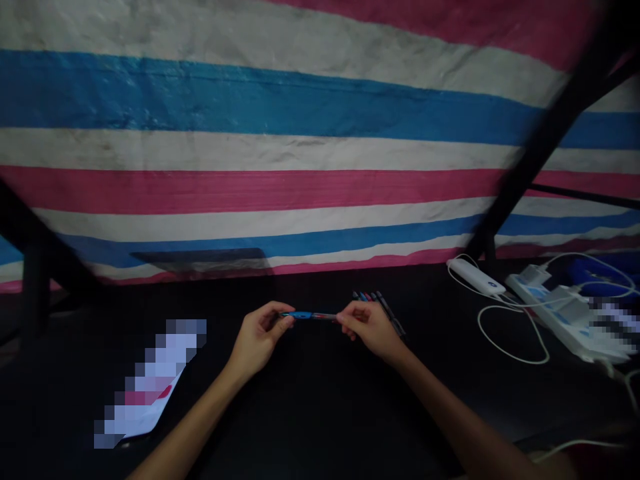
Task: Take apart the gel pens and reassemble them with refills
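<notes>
A pen [303, 315] with a blue section and a clear barrel lies level between my two hands, above the dark table. My left hand [260, 335] pinches its left end between thumb and fingers. At the clear right end, my right hand [369, 327] grips with thumb and fingertips. Several more pens [387, 308] lie side by side just behind my right hand, which hides part of them. Their visible ends are dark, blue and red.
A glowing phone-like screen [159, 403], partly pixelated, is at left. To the right are a white power strip [560, 320] with plugs, a white device [475, 277], looping cables and a blue item [595, 275]. Black metal bars stand before a striped sheet [280, 193].
</notes>
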The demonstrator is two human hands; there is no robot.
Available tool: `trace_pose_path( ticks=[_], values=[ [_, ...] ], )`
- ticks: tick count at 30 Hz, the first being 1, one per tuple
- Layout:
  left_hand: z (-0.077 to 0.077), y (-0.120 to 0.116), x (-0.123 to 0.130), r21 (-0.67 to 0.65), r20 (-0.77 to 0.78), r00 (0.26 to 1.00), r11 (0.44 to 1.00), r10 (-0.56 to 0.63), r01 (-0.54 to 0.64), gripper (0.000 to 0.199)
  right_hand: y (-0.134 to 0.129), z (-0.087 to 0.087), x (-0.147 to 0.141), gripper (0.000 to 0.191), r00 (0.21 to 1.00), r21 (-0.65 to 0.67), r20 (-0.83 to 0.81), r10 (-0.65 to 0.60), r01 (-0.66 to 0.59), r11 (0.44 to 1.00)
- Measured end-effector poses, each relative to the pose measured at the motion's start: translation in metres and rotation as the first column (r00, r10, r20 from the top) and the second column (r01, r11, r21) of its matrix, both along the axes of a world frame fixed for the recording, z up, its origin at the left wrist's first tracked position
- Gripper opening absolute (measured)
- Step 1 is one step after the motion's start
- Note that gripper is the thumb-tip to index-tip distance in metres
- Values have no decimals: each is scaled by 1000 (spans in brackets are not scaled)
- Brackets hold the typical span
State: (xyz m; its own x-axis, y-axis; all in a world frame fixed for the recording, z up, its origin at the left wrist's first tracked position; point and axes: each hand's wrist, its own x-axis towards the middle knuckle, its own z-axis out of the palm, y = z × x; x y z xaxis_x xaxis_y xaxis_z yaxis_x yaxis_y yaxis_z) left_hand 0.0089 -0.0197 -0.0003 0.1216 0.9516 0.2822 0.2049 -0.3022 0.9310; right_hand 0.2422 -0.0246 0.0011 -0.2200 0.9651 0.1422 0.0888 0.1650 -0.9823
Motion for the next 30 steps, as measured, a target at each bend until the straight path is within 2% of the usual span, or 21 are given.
trace_pose_path(
  ticks=[2,3,5,7,10,13,16,18,19,21,25,26,29,30],
  values=[
    [-1,0,1,-4,-2,1000,1000,-2,2,18,0,-1,-1,38,999,-38,37,7,-5,999],
    [-1,0,1,-8,0,1000,1000,-5,5,18,0,-1,-1,37,999,-43,36,16,-14,999],
    [-2,0,2,-12,9,1000,1000,-13,13,16,-2,1,0,27,999,-6,14,34,-34,999],
    [-4,0,3,-15,13,1000,1000,-18,18,15,-3,4,0,31,999,59,19,52,-53,997],
    [-6,-1,3,-28,8,999,999,-33,33,15,-4,5,1,16,990,79,125,58,-68,995],
    [-6,-2,4,-42,9,999,998,-48,49,17,-3,1,1,37,977,28,209,44,-51,998],
    [-5,-2,5,-44,8,999,998,-38,38,16,-3,0,0,21,986,84,167,19,-33,996],
    [-4,-3,5,-38,6,1000,999,-30,30,15,-4,1,1,31,986,170,166,-4,-24,985],
    [-3,-2,5,-36,4,1000,999,-28,28,15,-4,1,1,29,983,198,185,-12,-25,980],
    [-3,-2,5,-32,-1,1000,999,-26,26,15,-4,1,1,14,973,191,231,-4,-41,981],
    [-3,-1,4,-27,-5,1000,999,-21,21,16,-3,0,1,23,966,133,259,14,-50,990],
    [-3,-1,4,-30,-4,1000,999,-18,18,16,-3,0,1,19,970,146,244,1,-38,989],
    [-5,0,3,-41,1,1000,999,-11,11,16,-2,-1,1,36,978,206,204,-40,-3,978],
    [-5,0,3,-42,6,1000,999,-9,9,16,-2,-1,1,33,977,214,207,-44,-1,977]
  ],
)
